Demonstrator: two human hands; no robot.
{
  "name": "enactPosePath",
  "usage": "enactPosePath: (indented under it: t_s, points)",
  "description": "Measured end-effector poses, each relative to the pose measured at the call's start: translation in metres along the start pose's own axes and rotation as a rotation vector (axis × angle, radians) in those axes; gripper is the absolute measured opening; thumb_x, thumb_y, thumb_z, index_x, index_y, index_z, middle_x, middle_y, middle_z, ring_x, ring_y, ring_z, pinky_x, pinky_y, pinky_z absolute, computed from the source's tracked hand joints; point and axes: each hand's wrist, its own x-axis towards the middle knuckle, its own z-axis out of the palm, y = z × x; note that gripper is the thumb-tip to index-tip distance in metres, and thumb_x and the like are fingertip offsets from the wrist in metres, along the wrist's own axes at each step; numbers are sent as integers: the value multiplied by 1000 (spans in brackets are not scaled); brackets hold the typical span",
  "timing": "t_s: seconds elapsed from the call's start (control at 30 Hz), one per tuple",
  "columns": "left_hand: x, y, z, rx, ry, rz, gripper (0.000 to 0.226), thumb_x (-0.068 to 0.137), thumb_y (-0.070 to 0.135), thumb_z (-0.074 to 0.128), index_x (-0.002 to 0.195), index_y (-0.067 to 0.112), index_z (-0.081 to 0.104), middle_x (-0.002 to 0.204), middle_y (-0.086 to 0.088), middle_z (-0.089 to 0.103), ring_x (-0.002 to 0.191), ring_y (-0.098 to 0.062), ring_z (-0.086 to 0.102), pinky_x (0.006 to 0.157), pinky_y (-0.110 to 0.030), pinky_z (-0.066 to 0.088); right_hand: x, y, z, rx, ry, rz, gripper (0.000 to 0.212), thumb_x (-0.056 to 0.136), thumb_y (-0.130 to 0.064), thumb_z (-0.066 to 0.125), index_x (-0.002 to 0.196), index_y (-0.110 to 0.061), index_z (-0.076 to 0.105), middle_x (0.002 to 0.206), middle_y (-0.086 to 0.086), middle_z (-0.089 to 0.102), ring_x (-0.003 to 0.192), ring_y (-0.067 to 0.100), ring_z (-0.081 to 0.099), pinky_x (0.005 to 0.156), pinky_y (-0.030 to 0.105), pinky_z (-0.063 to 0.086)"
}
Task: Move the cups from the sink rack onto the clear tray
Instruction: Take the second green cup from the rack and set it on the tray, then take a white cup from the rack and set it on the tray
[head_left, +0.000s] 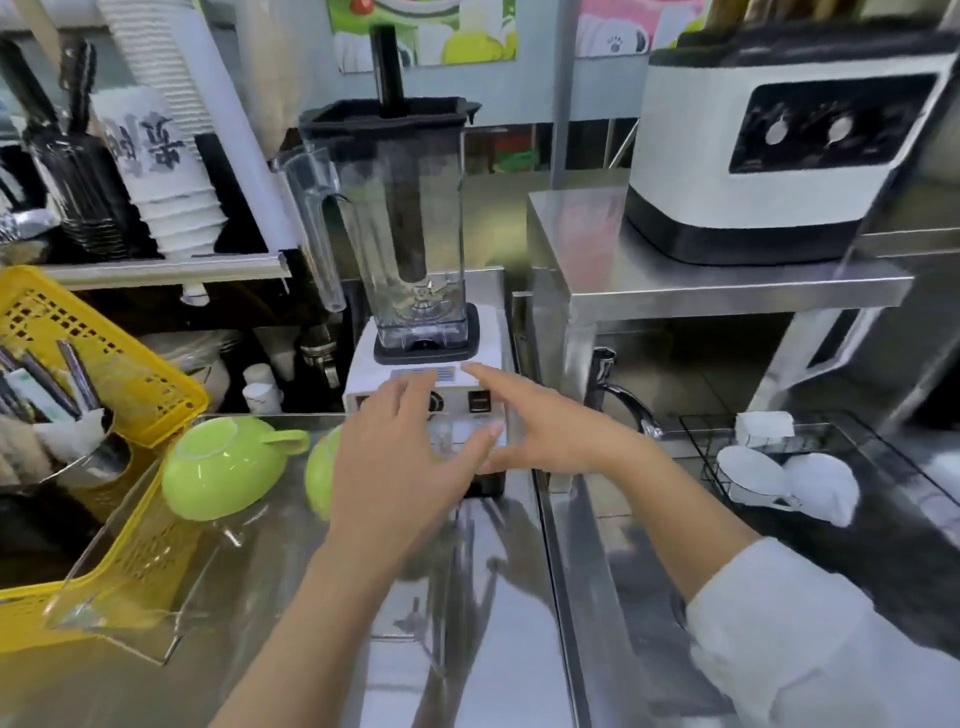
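Observation:
A lime-green cup (223, 467) lies upside down on the clear tray (156, 639) at the left of the steel counter. A second green cup (318, 470) sits beside it, mostly hidden behind my left hand (400, 467), which hovers over it with straight, spread fingers. My right hand (535, 426) reaches in from the right, fingers apart, holding nothing, just in front of the blender's base. Two white cups (753, 478) (826, 491) lie on the black wire sink rack (696, 431) at the right.
A blender (410, 234) stands right behind both hands. A yellow basket (104, 364) with a pot of utensils sits at the left, partly under the tray. A tap (628, 405) and a steel shelf carrying a white machine (769, 156) stand by the sink.

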Motion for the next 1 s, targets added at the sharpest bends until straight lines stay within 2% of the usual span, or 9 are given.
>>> enactPosePath:
  t_s: [0.13,0.23,0.37,0.43,0.57,0.73,0.83,0.9,1.0]
  points:
    - [2,56,45,-165,-85,52,71,77,59,57,131,15,45,129,-7,53,119,-24,47,98,-38,39,-35,42,-26,26,101,53,89,76,-25,67,141,-43,10,151,0,25,136,29,28,109,50,31]
    - [-3,93,94,-234,-187,76,68,77,58,55,132,20,43,131,-2,51,121,-19,45,101,-36,37,-75,88,-46,16,157,148,90,76,-18,69,142,-40,12,151,3,27,136,23,29,112,46,27]
    - [-3,170,194,-277,-414,71,72,75,63,51,134,22,40,135,1,47,124,-18,42,103,-35,35,-158,205,-75,129,292,360,88,76,-30,69,140,-44,10,151,-4,26,135,9,26,105,26,24]
    - [-2,191,231,-271,-465,101,72,76,62,52,133,20,40,134,-1,48,123,-20,44,102,-37,36,-179,242,-77,157,321,428,86,77,-33,69,141,-41,11,150,-4,27,135,9,27,103,26,26]
    - [0,187,263,-200,-523,167,66,78,56,55,131,21,39,129,-4,49,118,-26,46,98,-37,39,-178,261,-63,167,354,474,84,77,-26,71,143,-26,18,147,2,34,132,20,34,109,44,31]
    - [4,196,318,-27,-584,274,70,79,50,54,137,20,31,134,-9,44,119,-30,43,95,-39,36,-188,302,-53,132,487,465,75,74,-23,72,137,-25,31,134,3,47,126,25,40,97,33,30]
    - [11,193,349,148,-665,313,81,77,52,56,141,18,20,139,-11,39,126,-30,36,103,-41,25,-177,330,-46,-55,426,565,83,70,-33,75,138,-22,29,135,7,48,126,29,39,98,45,30]
    - [15,189,364,228,-729,309,88,76,49,60,143,19,12,142,-10,34,128,-29,31,105,-42,18,-169,342,-41,-115,411,572,81,66,-37,76,134,-26,32,127,3,53,122,27,42,90,40,32]
    - [18,190,379,285,-712,304,90,75,44,62,143,20,9,146,-7,30,133,-26,27,109,-47,8,-161,352,-35,-119,382,554,78,68,-37,73,132,-26,31,126,0,50,121,23,39,86,35,22]
